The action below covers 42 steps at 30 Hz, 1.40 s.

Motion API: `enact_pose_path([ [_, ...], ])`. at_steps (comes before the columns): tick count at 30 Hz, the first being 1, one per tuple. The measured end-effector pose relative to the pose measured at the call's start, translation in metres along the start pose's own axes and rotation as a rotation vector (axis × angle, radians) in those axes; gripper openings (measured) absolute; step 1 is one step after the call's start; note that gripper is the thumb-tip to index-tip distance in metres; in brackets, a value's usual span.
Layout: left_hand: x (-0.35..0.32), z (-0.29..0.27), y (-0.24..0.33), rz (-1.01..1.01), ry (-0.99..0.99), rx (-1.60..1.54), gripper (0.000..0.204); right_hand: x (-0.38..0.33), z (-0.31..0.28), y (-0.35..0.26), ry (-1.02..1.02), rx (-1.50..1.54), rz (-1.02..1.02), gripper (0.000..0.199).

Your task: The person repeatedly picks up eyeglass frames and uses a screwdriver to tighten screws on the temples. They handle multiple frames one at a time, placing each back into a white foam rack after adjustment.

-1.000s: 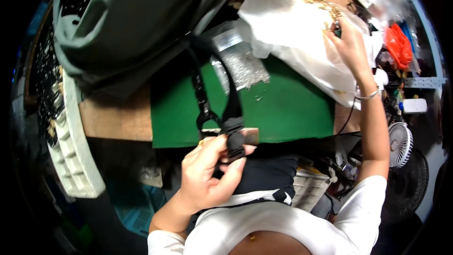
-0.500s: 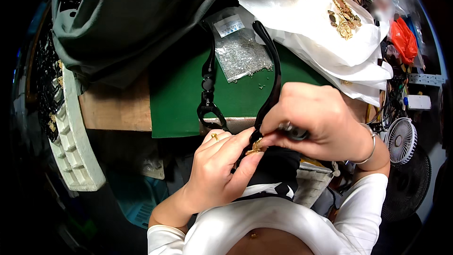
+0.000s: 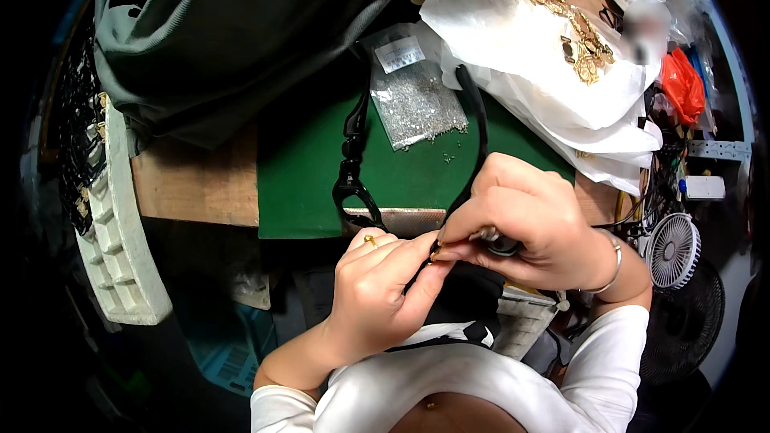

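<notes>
Both hands meet just off the desk's near edge. My left hand [image 3: 377,293] is curled, fingertips pinching the black strap [image 3: 475,124] end. My right hand [image 3: 525,224] is clenched round a small dark tool [image 3: 501,244], touching the same spot. Strap loops up over the green mat [image 3: 309,160], past its black buckle [image 3: 353,180]. Bag of silver beads [image 3: 413,100] lies farther back, between the strap's two runs.

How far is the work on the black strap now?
Done: the black strap lies looped over the green mat. In hand: the left hand pinches its end while the right hand presses a small dark tool there. Left: gold fittings wait on white paper.
</notes>
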<state>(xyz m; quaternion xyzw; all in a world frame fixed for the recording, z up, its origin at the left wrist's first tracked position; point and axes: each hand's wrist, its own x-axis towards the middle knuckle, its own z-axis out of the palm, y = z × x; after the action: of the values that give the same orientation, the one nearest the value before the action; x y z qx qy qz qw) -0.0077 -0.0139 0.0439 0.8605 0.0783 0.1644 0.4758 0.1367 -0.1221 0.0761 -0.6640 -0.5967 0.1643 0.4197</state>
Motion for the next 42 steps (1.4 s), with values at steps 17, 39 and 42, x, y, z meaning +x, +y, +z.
enact_pose_path([
  [17,-0.004,0.009,-0.004,0.029,0.106,0.028,0.012,-0.006,0.020,0.012,0.034,0.926,0.557,0.019],
  [39,-0.022,-0.043,-0.005,-0.500,0.251,-0.745,0.052,-0.048,0.019,0.044,-0.176,-0.382,0.517,0.042],
  [42,-0.019,-0.045,0.000,-0.505,0.256,-0.726,0.051,-0.050,0.010,0.049,-0.184,-0.259,0.543,0.031],
])
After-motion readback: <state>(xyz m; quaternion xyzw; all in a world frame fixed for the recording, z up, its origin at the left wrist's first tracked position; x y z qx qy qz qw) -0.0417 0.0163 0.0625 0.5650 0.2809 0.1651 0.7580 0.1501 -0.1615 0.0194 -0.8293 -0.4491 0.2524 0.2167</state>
